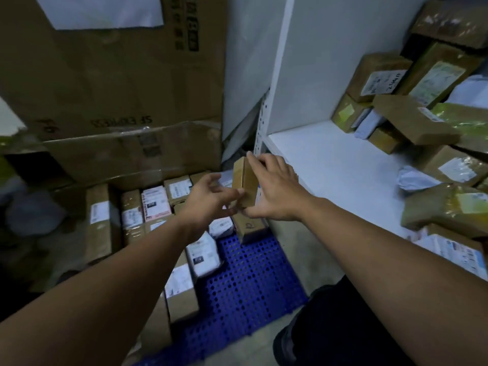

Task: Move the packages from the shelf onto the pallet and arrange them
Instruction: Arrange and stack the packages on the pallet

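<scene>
– Brown small cardboard box [244, 180], where?
– Mid-air, standing on end, over the far corner of the blue perforated plastic pallet [245, 286], just off the white shelf board [330, 159].
– Grips?
– Right hand [274, 191] clasps it, fingers over the top, thumb low. Left hand [208, 199] is curled at the bottom corner; can't tell if it pinches.
– Risks?
– It could slip if the right hand lets go before the left holds it. Set on end, it's likely to topple off the pallet edge.
– Contents?
– Pallet: rows of labelled brown and white parcels [155, 202] on its left part. Shelf: jumbled taped brown packages [412, 120] at the right.
</scene>
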